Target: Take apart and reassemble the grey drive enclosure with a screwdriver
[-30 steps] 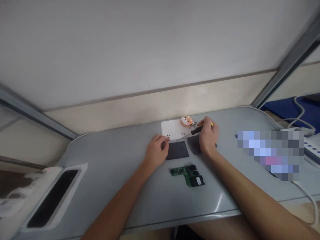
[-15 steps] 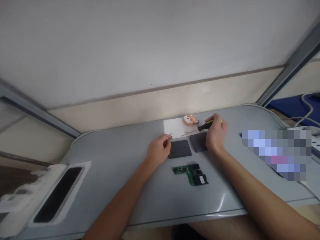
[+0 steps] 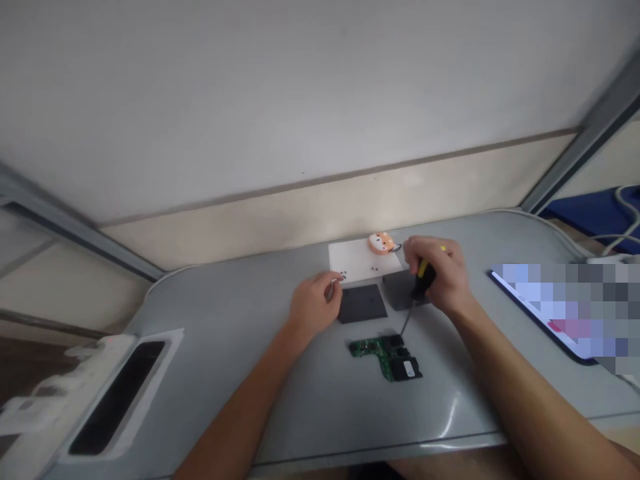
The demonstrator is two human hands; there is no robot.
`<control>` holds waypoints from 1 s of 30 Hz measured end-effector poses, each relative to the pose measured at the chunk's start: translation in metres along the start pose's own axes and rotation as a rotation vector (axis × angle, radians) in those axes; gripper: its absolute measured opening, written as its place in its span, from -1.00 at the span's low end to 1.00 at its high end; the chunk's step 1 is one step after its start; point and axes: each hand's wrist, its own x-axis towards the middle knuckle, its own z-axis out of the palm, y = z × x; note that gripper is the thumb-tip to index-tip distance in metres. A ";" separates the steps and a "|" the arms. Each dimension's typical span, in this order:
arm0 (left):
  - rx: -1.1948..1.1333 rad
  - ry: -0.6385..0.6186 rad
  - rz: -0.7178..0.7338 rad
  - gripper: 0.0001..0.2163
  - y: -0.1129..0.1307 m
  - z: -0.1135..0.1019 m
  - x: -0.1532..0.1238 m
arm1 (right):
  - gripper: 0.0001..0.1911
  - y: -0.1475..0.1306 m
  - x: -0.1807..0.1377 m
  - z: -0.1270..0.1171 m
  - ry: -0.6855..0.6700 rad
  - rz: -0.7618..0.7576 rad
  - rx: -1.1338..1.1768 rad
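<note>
My right hand (image 3: 443, 273) is wrapped around a screwdriver (image 3: 425, 280) with a black and yellow handle. Its thin shaft slants down, and the tip appears at the upper right edge of a green circuit board (image 3: 384, 357) with black parts; contact cannot be told. My left hand (image 3: 315, 305) rests by the near left corner of a white sheet (image 3: 350, 257), fingers curled in a pinch. Small dark screws (image 3: 343, 275) lie at its fingertips; anything held is hidden. A flat dark panel (image 3: 363, 303) lies beside this hand, and a second dark panel (image 3: 397, 291) sits partly behind the screwdriver.
On the sheet sits an orange and white animal-face case (image 3: 381, 243), with more small screws (image 3: 375, 269) nearby. At right lies a tablet (image 3: 543, 310) with a blurred screen. A black phone-like slab (image 3: 117, 398) and a white power strip (image 3: 83, 383) occupy the left edge.
My right hand has swung the screwdriver from lying low over the white sheet to pointing down at the circuit board. My left hand has stayed almost in place. The view has shifted slightly.
</note>
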 end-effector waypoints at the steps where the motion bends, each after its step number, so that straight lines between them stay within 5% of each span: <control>1: 0.017 -0.002 0.032 -0.79 0.002 -0.001 -0.001 | -0.56 -0.003 -0.001 0.000 -0.056 -0.004 -0.011; 7: 0.074 -0.080 0.013 -0.77 0.013 -0.001 -0.004 | -0.57 -0.008 0.002 0.005 -0.271 0.087 0.118; 13: 0.049 -0.211 -0.084 -0.73 0.016 -0.003 -0.005 | -0.62 0.014 0.023 -0.018 0.045 0.413 0.725; 21: 0.031 -0.238 -0.137 -0.72 0.009 -0.006 0.000 | -0.70 0.040 0.031 -0.060 0.445 0.391 0.965; 30: 0.111 -0.358 -0.069 -0.63 0.004 -0.010 0.002 | -0.69 0.047 0.029 -0.061 0.441 0.397 1.016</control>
